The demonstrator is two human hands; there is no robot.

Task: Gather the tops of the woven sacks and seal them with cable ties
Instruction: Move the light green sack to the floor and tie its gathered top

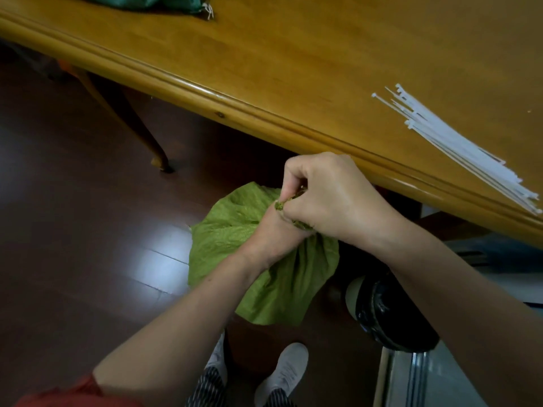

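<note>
A light green woven sack (235, 245) stands on the dark floor below the table edge. Its top is bunched into a frayed neck between my hands. My left hand (271, 235) grips the gathered neck from below, its fingers mostly hidden. My right hand (326, 195) is curled over the neck from above and pinches the frayed top. A bundle of white cable ties (458, 145) lies on the table at the right, apart from both hands. No cable tie shows on the sack.
The wooden table (264, 83) runs diagonally across the top, with its curved leg (129, 124) at left. A dark green sack (141, 1) lies at the table's far edge. A black-and-white round object (388, 312) stands right of the sack. My white shoes (282, 371) are below.
</note>
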